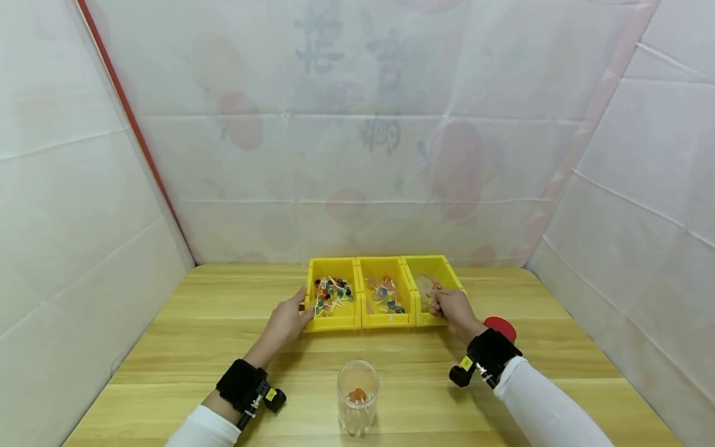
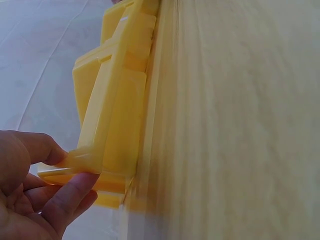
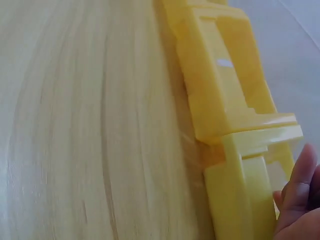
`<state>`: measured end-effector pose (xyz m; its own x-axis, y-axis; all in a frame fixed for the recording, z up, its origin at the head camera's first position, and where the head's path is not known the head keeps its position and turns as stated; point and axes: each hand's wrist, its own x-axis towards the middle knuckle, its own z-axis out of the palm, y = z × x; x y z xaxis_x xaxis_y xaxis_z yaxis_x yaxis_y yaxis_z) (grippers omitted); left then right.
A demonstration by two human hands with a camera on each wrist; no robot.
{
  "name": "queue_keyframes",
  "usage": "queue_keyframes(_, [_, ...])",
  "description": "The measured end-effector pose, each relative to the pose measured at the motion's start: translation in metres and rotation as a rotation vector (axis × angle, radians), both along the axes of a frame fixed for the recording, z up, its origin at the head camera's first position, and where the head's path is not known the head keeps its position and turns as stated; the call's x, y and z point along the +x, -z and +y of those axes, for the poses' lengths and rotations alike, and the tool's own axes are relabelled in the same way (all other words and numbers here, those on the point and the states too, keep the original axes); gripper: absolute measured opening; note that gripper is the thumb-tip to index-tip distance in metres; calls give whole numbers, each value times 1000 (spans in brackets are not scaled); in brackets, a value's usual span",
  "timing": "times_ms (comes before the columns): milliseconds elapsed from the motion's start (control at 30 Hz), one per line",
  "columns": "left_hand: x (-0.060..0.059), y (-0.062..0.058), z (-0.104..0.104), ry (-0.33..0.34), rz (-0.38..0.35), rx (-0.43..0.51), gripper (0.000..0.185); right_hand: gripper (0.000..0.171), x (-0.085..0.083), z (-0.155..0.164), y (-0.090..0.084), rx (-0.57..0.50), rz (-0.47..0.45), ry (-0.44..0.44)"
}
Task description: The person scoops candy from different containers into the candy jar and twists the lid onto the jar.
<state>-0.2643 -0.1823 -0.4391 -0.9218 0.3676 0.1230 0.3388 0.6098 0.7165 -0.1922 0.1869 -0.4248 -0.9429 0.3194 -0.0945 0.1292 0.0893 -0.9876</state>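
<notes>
Yellow plastic bins sit three abreast on the wooden table (image 1: 195, 347). Left hand (image 1: 287, 323) pinches the left bin (image 1: 332, 321) by its near corner, thumb and fingers (image 2: 70, 192) on the rim. Right hand (image 1: 454, 308) reaches into the right bin (image 1: 447, 273); its finger state cannot be told (contents blurred). Backdrop writing is unreadable.

A clear jar (image 1: 358, 397) and red lid (image 1: 500, 325) on the table (image 1: 167, 347).

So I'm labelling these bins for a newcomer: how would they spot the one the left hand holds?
On the wooden table, three yellow bins stand in a row by the back wall. It is the leftmost bin, gripped at its near left corner by the left hand, and holds the densest, darkest heap of lollipops.
</notes>
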Motion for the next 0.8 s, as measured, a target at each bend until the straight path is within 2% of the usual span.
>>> queue_keyframes(167, [1,0,-1,13,6,0,68,26,1,-1,-6,5,-53,42])
queue_keyframes(300, [1,2,-1,17,21,-3,68,21,-4,1,-6,-70,-59,45])
queue_keyframes(500, [4,1,2,12,-18,17,68,31,-7,12,-1,-206,-49,30])
queue_keyframes(667, [3,-1,1,-6,-28,34,67,35,-5,16,-2,-254,-63,29])
queue_keyframes(800, [2,-3,2,-12,-39,53,67,39,0,18,-7,-253,-86,18])
